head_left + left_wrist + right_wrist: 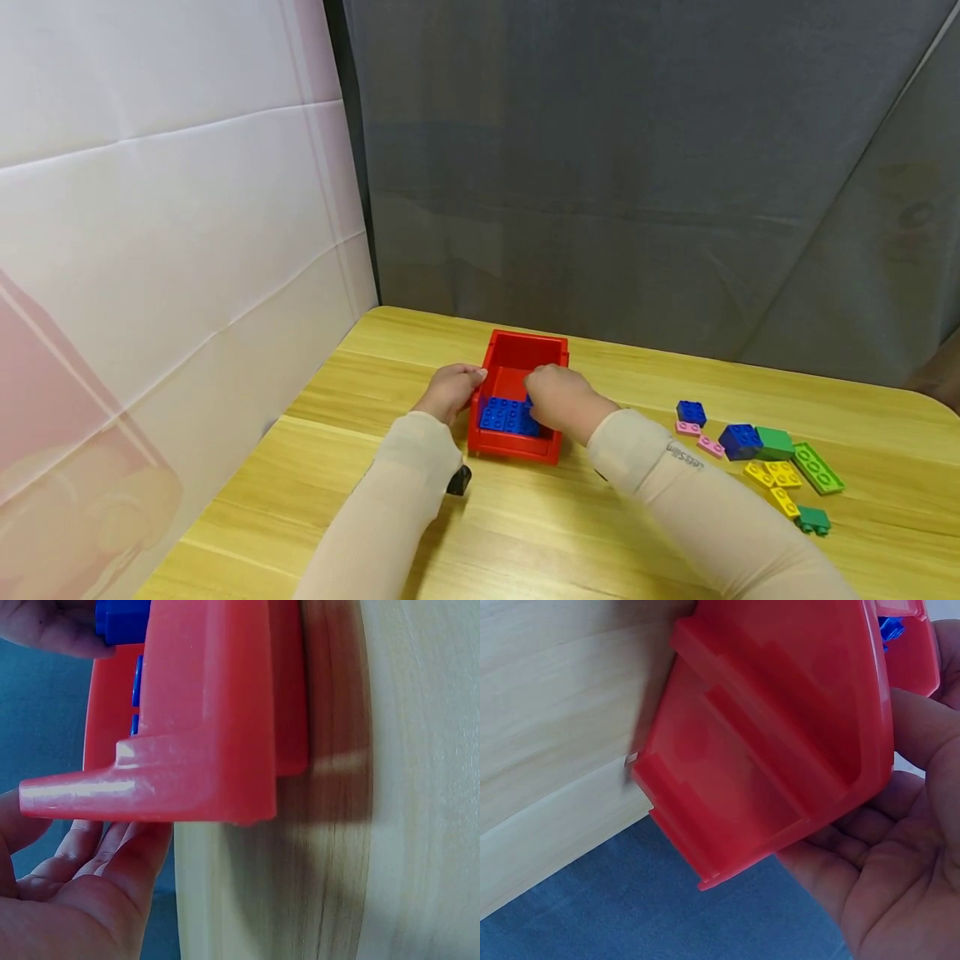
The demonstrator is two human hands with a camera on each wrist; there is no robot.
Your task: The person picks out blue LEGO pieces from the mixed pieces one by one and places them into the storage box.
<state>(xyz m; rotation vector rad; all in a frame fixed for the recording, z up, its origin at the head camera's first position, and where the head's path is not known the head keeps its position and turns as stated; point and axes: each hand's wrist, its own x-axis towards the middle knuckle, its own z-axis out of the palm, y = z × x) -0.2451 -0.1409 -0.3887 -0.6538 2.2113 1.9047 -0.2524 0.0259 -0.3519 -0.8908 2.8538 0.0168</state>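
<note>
A red plastic bin (517,450) stands on the wooden table with several blue studded bricks (504,415) side by side in its near end. My left hand (452,390) grips the bin's left wall, thumb at the rim and the other fingers along the outside. My right hand (561,400) reaches over the right wall, its fingers down inside. Between those fingertips it pinches a blue brick (124,621), seen above the wall in the left wrist view. In the right wrist view the bin's side wall (765,750) hides most of the right fingertips.
Loose bricks lie on the right of the table: blue bricks (741,442), pink ones (710,447), yellow ones (782,475), a green block (774,443) and a light green plate (817,468). A grey curtain (600,167) hangs behind the table, a white one (187,208) at left.
</note>
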